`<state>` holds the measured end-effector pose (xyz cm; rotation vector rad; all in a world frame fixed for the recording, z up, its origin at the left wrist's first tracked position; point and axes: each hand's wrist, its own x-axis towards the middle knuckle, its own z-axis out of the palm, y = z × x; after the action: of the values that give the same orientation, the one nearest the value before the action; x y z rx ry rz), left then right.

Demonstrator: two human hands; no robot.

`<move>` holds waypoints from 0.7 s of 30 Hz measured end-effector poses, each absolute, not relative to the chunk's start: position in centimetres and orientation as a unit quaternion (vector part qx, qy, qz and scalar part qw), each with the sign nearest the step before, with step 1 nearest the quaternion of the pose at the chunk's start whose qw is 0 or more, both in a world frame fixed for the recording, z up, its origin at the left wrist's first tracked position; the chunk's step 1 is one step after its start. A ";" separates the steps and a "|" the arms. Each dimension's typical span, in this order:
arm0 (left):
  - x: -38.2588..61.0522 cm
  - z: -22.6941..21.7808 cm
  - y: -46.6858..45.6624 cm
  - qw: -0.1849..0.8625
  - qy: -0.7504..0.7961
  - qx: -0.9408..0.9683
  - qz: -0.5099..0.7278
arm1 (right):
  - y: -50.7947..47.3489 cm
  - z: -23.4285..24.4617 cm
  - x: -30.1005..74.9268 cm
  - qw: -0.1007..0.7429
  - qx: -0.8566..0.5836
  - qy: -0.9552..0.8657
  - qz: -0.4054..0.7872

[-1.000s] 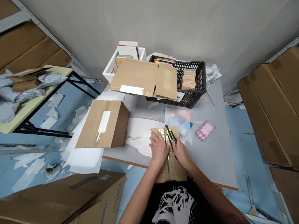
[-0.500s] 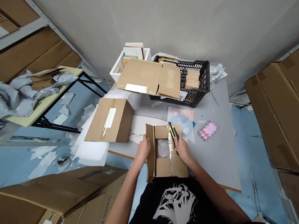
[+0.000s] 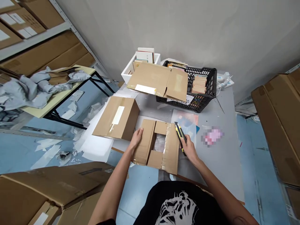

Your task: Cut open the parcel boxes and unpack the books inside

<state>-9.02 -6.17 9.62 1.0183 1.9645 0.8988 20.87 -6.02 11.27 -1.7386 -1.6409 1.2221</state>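
Note:
A cardboard box (image 3: 156, 148) lies on the grey table with its taped flaps spread apart. Something wrapped in clear plastic (image 3: 160, 143) shows inside it, partly hidden by the flaps. My left hand (image 3: 136, 138) rests on the box's left flap and holds nothing. My right hand (image 3: 189, 150) is shut on a yellow-and-black utility knife (image 3: 180, 136), just right of the box, with the blade end pointing away from me.
A sealed cardboard box (image 3: 118, 118) stands left of the hands. A flattened carton (image 3: 157, 82) lies across a white bin (image 3: 127, 75) and a black plastic crate (image 3: 212, 75) holding books. Plastic sleeves lie on the grey tabletop (image 3: 222, 165). Large cartons stand at both sides.
The box's flaps have spread wider and the box has turned slightly. My left hand has moved from inside the opening to the left flap. The knife stays in my right hand.

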 end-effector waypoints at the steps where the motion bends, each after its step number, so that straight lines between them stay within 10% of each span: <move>1: -9.0 10.0 -5.8 0.350 0.778 0.399 0.335 | -6.3 11.1 20.9 0.230 -0.626 -0.584 0.462; 7: -1.3 13.6 -6.4 0.052 0.773 0.620 0.123 | -6.8 8.2 23.8 0.230 -0.664 -0.570 0.426; 21: 10.2 12.4 -4.5 0.162 0.827 0.534 0.060 | -6.8 1.1 28.4 0.013 -0.716 -0.642 0.274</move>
<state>10.22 -4.50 12.35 1.5239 2.3611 0.1721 28.40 -6.81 1.10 -2.2306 -1.9997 0.8536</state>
